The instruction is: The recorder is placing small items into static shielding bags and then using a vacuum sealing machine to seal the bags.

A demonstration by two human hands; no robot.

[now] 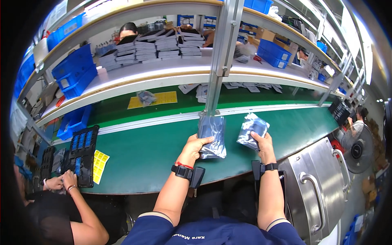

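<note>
- Grey shiny bag lay mid-worktop; my left hand pinched its edge, fingers closed.
- My right hand gripped a second, crumpled bag near the worktop's right end.

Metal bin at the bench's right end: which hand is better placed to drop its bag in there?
Probably the right hand. It holds the small silvery bag nearest the metal bin. The left hand, gripping the larger bag, would have to cross over.
</note>
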